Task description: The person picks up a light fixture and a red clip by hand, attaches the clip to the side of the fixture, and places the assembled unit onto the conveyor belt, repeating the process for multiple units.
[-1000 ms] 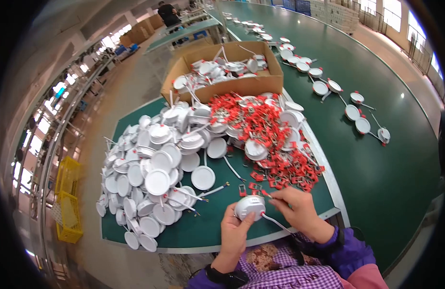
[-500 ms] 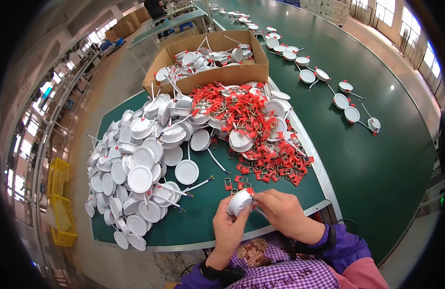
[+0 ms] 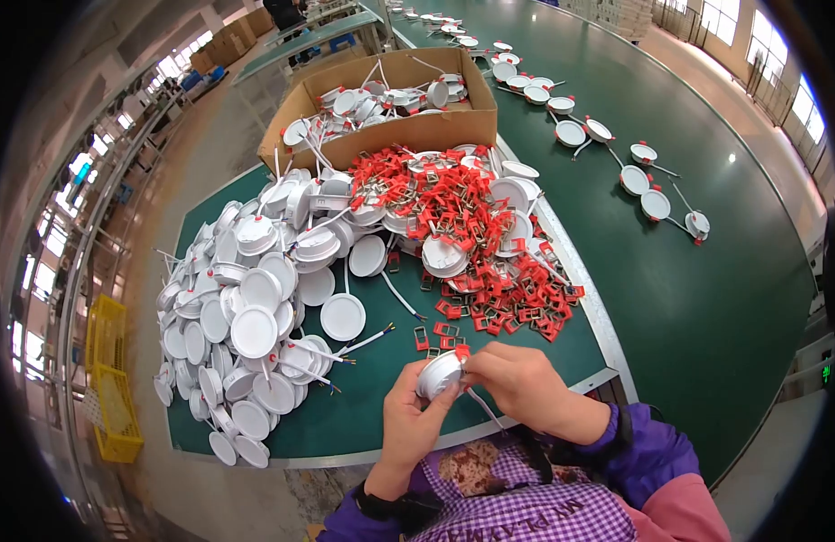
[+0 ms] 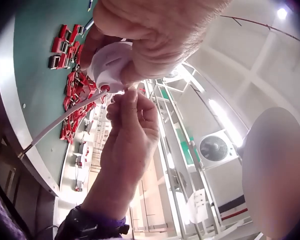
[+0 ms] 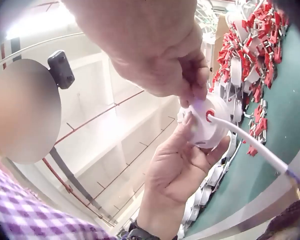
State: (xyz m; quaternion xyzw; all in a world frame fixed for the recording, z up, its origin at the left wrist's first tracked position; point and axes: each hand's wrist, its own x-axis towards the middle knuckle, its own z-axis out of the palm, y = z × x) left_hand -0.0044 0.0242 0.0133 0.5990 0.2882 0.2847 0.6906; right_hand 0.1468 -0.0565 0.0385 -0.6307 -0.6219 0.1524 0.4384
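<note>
My left hand grips a white round downlight close over the table's front edge, thumb on its back and fingers round its rim. My right hand pinches a small red spring clip against the side of the downlight, its fingertips mostly covering the clip. From a red grommet in the housing a white cable runs out, seen in the right wrist view. Just beyond the hands lie several loose red clips on the green tabletop.
A large heap of white downlights covers the table's left side. Red clips are piled at its right, with a cardboard box of downlights behind. Along the green conveyor belt stands a line of downlights. Yellow crates sit on the floor.
My right hand has brought the red clip leftward onto the side of the downlight. My left hand has turned the downlight so its side faces the right hand. The head view has shifted a little.
</note>
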